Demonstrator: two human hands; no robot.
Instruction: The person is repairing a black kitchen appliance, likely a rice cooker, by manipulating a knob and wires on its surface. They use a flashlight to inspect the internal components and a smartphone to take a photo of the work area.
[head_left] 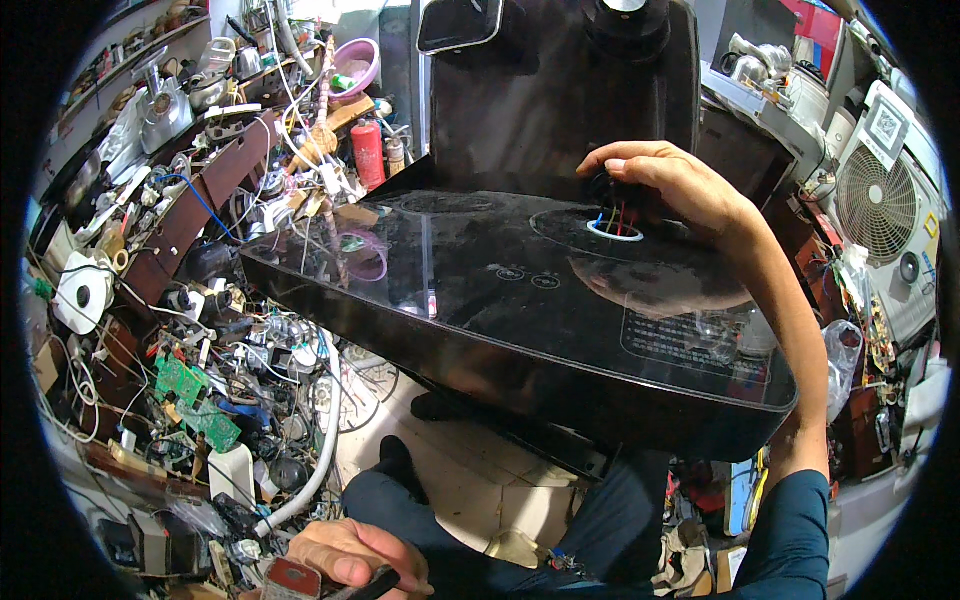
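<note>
A glossy black appliance panel (480, 300) lies across the middle, with an upright black back part (560, 110) behind it. My right hand (650, 180) is closed on a dark round part (602, 186) above a white-rimmed hole (614, 238) in the panel. Blue, red and other thin wires (621, 215) run from that part into the hole. Low at the bottom edge, my left hand (355, 560) grips a black-handled object (378, 583); a small reddish-topped piece (292, 582) sits beside its fingers, and what exactly these are is unclear.
Piled cables, circuit boards (195, 400) and parts crowd the left, with a red cylinder (368, 155) and purple basin (355, 65) behind. An outdoor fan unit (875, 190) stands at right. My legs (410, 500) are below the panel, over a tiled floor (520, 505).
</note>
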